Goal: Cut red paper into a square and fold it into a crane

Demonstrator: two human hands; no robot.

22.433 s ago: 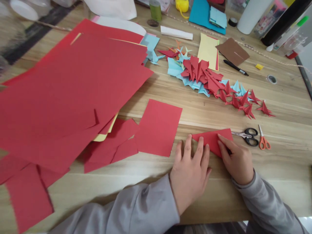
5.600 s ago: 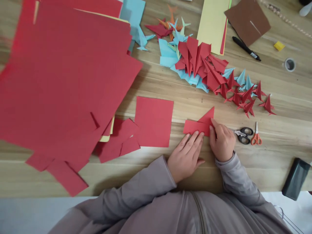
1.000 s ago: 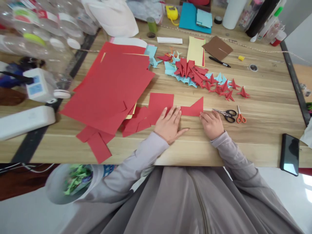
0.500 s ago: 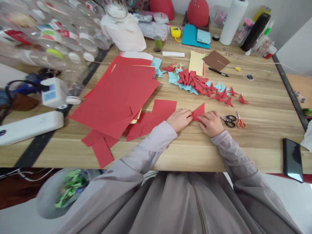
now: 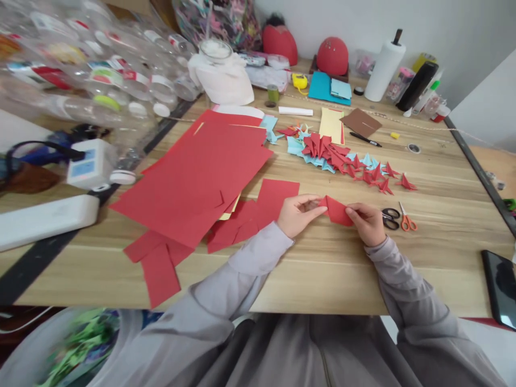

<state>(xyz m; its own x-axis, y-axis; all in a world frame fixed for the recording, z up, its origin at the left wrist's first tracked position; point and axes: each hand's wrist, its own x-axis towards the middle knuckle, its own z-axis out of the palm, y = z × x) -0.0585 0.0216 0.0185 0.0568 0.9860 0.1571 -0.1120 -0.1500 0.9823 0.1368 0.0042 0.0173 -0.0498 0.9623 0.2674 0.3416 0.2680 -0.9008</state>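
Note:
Between my two hands is a small folded piece of red paper (image 5: 337, 211), with a crease and a pointed flap showing near its left end. My left hand (image 5: 299, 214) pinches that left end between thumb and fingers. My right hand (image 5: 366, 221) grips the right corner the same way. Just left of my left hand lies a red paper square (image 5: 278, 196) on the table. Beyond my hands sits a row of red folded paper cranes (image 5: 374, 173) mixed with light blue ones. Black-handled scissors (image 5: 390, 218) and orange-handled scissors (image 5: 408, 222) lie right beside my right hand.
Large red sheets (image 5: 209, 172) and cut red pieces (image 5: 161, 269) cover the table's left side. Plastic bottles (image 5: 133, 80) crowd the far left. A phone (image 5: 500, 287) lies at the right edge. A brown card (image 5: 362, 121) and a black pen (image 5: 365, 139) lie behind the cranes.
The red paper has been lifted and turned from a triangle pressed on the table to a folded shape held between both hands. My hands have moved slightly apart. The camera view has shifted.

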